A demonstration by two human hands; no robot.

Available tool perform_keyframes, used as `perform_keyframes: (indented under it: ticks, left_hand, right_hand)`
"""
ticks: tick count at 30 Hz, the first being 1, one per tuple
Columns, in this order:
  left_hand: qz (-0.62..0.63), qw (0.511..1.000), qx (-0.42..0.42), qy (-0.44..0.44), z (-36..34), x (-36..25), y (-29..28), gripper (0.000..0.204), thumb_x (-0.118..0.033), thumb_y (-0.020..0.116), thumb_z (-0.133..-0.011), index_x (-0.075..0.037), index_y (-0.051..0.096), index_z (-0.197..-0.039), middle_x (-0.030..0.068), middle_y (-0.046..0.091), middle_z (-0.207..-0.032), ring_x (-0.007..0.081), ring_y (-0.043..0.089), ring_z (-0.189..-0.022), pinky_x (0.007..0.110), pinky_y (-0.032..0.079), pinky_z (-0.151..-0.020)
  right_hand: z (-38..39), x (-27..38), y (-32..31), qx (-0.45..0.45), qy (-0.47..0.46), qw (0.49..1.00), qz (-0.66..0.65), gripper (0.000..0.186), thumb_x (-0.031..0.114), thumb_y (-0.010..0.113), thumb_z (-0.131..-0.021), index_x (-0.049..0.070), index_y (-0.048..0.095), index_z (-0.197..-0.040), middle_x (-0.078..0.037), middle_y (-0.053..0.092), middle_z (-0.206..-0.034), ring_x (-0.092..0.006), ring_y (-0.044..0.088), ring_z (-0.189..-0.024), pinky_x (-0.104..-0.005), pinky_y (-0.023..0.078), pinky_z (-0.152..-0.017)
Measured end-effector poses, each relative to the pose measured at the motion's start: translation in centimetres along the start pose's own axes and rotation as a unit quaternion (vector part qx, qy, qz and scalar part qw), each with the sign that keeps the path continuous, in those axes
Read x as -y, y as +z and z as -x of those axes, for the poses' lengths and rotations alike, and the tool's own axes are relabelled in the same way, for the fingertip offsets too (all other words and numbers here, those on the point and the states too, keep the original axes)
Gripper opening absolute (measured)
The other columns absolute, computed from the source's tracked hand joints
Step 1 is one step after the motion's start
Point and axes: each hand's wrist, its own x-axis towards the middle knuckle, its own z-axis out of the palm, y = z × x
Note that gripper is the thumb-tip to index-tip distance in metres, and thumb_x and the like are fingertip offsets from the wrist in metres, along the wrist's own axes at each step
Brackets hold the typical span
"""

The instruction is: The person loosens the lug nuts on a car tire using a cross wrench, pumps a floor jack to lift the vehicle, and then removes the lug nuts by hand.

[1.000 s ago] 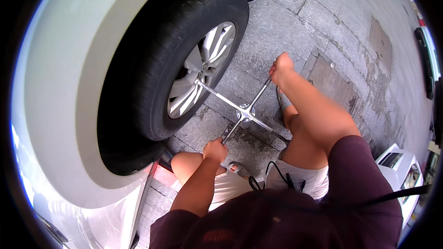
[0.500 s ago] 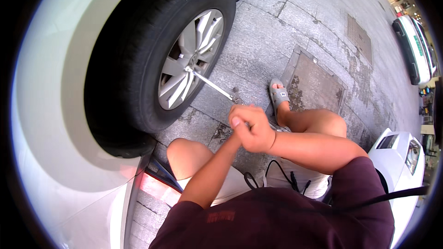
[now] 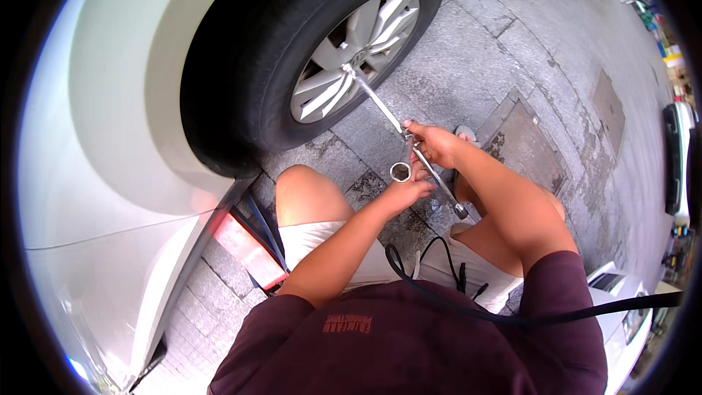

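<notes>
A silver four-way lug wrench (image 3: 380, 106) has one end against the hub area of a silver alloy wheel (image 3: 322, 88) with a black tyre (image 3: 274, 80). Another socket end points toward me, and a further end slants down to the right. My right hand (image 3: 436, 145) is closed around the wrench near its crossing. Just below it, my left hand (image 3: 411, 189) has its fingers curled at the wrench arm beside the open socket; part of its grip is hidden by the tool.
The pale car body (image 3: 110, 161) rises along the left. A red-and-white box-like object (image 3: 252, 249) lies by its sill. Grey stone paving (image 3: 468, 51) with a metal cover (image 3: 523, 150) spreads to the right. A black cable (image 3: 541, 320) crosses my shirt. Other vehicles stand at the right edge.
My hands were clasped together at the near end of the wrench. They have come apart, and both now hold the wrench, whose crossing and socket ends show. The view has shifted.
</notes>
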Motion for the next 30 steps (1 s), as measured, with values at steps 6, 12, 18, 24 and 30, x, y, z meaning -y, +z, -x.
perform_keyframes:
  ticks: [6,12,18,24,30]
  left_hand:
    - [0.237,0.969,-0.031,-0.058,8.2,-9.1,-6.6,0.059,-0.037,0.051,-0.106,0.000,0.039,-0.151,0.0212,0.065,-0.129,0.0345,0.067,-0.115,0.050,0.059,-0.089]
    - [0.043,0.991,0.070,-0.109,11.3,-15.0,-4.1,0.054,-0.022,0.055,-0.105,0.003,0.039,-0.151,0.0125,0.070,-0.106,0.0230,0.072,-0.088,0.032,0.058,-0.068]
    - [-0.039,0.993,0.056,-0.095,9.0,-13.1,-4.2,0.044,-0.014,0.055,-0.104,0.005,0.048,-0.144,0.0018,0.061,-0.089,0.0093,0.055,-0.067,0.023,0.042,-0.055]
    - [-0.152,0.987,0.005,-0.053,7.6,-9.6,-5.3,0.038,-0.013,0.050,-0.107,-0.001,0.052,-0.143,-0.0001,0.056,-0.088,0.0080,0.051,-0.072,0.023,0.043,-0.061]
    - [-0.426,0.895,-0.132,0.027,5.2,-6.1,-4.3,0.028,-0.024,0.057,-0.100,-0.003,0.064,-0.117,0.0164,0.070,-0.087,0.0317,0.069,-0.080,0.045,0.053,-0.071]
  right_hand:
    - [1.7,1.0,1.2,-0.117,-0.044,0.992,0.007,0.056,0.063,0.065,-0.094,0.006,0.065,-0.091,-0.002,0.054,-0.070,-0.0154,0.053,-0.058,-0.0335,0.047,-0.057]
    - [3.0,-0.5,0.3,-0.285,-0.126,0.940,0.139,0.067,0.060,0.068,-0.091,-0.006,0.068,-0.097,-0.020,0.068,-0.083,-0.0293,0.067,-0.071,-0.0402,0.053,-0.067]
    - [4.5,0.9,-1.5,-0.361,-0.165,0.894,0.209,0.069,0.060,0.068,-0.091,-0.008,0.070,-0.101,-0.020,0.071,-0.085,-0.0303,0.069,-0.082,-0.0433,0.053,-0.079]
    - [5.2,2.6,-1.2,-0.411,-0.222,0.846,0.258,0.066,0.058,0.069,-0.091,-0.007,0.070,-0.104,-0.023,0.073,-0.090,-0.0356,0.073,-0.089,-0.0428,0.054,-0.084]
    - [4.7,3.5,-2.3,-0.380,-0.287,0.839,0.264,0.063,0.052,0.072,-0.090,-0.008,0.068,-0.110,-0.028,0.073,-0.098,-0.0423,0.072,-0.098,-0.0455,0.054,-0.089]
